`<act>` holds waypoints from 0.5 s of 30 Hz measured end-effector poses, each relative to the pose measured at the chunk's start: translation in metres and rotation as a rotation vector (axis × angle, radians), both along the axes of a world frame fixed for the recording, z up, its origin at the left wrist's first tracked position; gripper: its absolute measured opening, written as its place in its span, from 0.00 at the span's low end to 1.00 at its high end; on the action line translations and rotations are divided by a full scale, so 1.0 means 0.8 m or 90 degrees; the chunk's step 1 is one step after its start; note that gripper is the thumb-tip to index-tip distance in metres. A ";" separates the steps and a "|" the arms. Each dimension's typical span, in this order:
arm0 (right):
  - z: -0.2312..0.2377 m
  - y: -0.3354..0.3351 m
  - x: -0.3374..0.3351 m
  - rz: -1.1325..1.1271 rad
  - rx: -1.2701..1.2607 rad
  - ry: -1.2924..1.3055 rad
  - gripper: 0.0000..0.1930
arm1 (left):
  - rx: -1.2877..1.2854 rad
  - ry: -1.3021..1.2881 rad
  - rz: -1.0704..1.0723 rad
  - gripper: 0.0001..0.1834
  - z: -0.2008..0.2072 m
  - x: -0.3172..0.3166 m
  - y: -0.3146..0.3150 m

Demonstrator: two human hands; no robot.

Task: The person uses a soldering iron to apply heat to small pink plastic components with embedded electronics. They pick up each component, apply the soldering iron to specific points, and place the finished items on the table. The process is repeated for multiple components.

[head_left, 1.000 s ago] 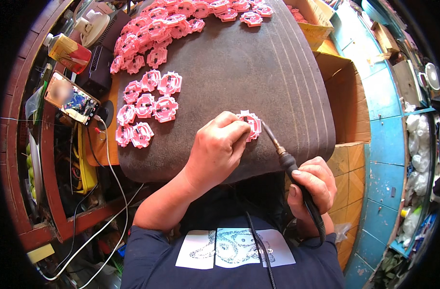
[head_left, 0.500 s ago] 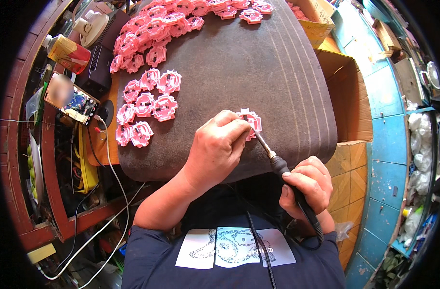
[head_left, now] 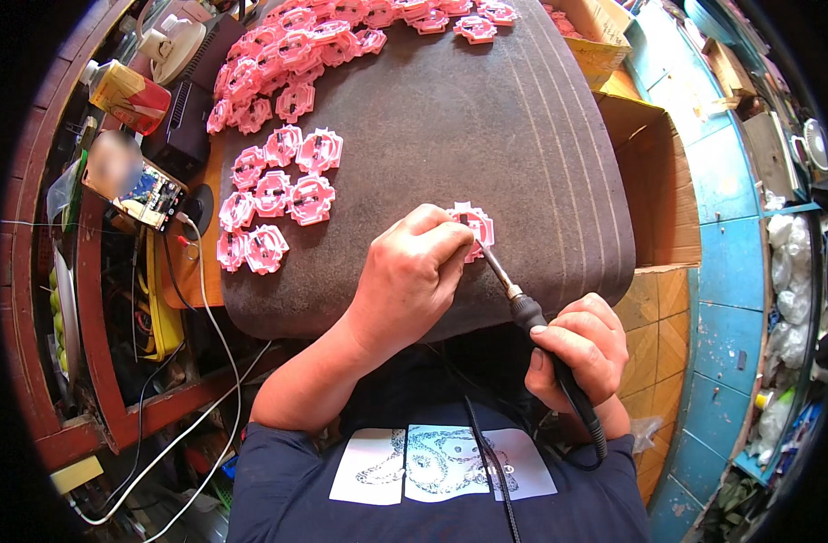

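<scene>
Two hands are on the job at the lower centre of the frame. Over the last second I see the soldering iron (head_left: 522,303) has swung from a shallow lean to a steeper one, its tip drawn in closer under the pink part (head_left: 474,226), and my right hand (head_left: 579,348) has slid up a little along the handle. I judge the tip is now seated on a joint at the part's lower edge, so heat is going in.

My left hand (head_left: 412,276) is curled knuckles-up, fingertips pinching and pressing the pink part flat against the dark grey pad (head_left: 486,118); it has barely moved. My right hand is wrapped in a closed grip round the black handle, thumb on top, cable trailing down toward my shirt.

Further out, a cluster of finished-looking pink parts (head_left: 273,204) lies left of centre, and a bigger heap (head_left: 314,41) runs along the upper left of the pad.
</scene>
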State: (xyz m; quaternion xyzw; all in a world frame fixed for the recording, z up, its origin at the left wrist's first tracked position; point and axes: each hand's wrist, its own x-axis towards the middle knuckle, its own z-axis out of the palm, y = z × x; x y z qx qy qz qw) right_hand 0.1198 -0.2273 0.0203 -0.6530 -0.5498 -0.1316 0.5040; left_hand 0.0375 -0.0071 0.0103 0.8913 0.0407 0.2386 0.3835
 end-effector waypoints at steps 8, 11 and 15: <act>0.001 0.000 0.000 -0.001 -0.008 -0.002 0.16 | -0.007 0.005 0.000 0.07 0.000 0.000 0.000; 0.002 0.000 -0.001 -0.006 -0.010 -0.004 0.17 | -0.005 0.002 0.003 0.07 0.000 0.000 0.000; 0.001 0.000 0.000 -0.002 -0.010 -0.002 0.17 | -0.003 -0.005 0.006 0.07 -0.001 0.001 0.000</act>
